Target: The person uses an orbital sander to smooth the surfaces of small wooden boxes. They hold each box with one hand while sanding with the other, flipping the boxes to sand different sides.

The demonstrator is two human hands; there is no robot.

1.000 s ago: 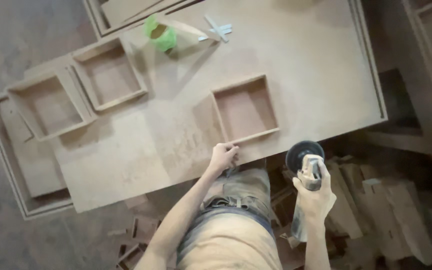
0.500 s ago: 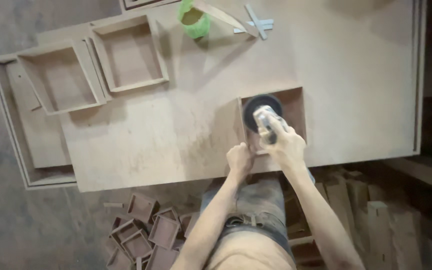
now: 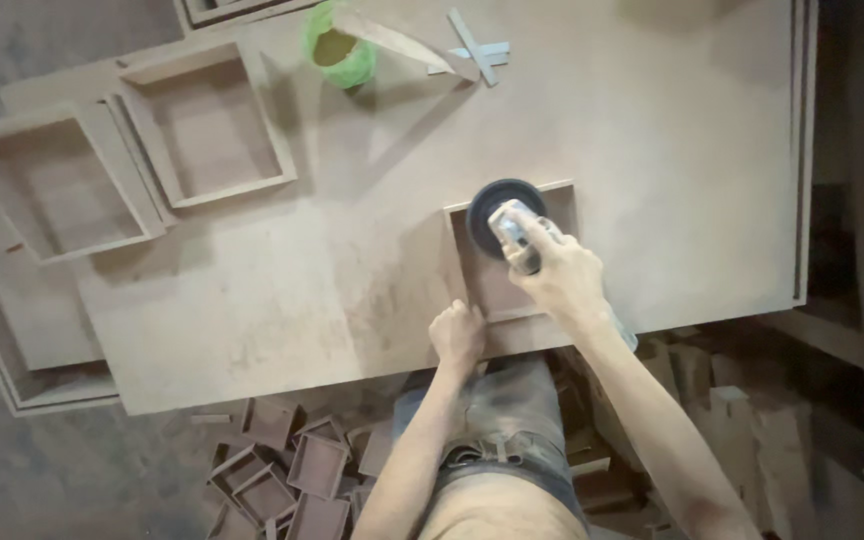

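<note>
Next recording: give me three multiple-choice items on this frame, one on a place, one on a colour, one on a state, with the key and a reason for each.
1. Where is the sander's disc?
A. over the far rim of the small wooden tray by the table's near edge
B. on the floor
C. inside the green roll

2. What colour is the tape roll at the far side of the table?
A. red
B. green
C. blue

3. What is the left hand doing?
A. hanging free
B. holding the roll
C. pressing on the tray's near left corner

Key: 1 A, the dark disc sits on the tray's far edge, with the right hand gripping the tool. 2 B, the roll is bright green. 3 C, the left hand rests on that corner of the tray.
</note>
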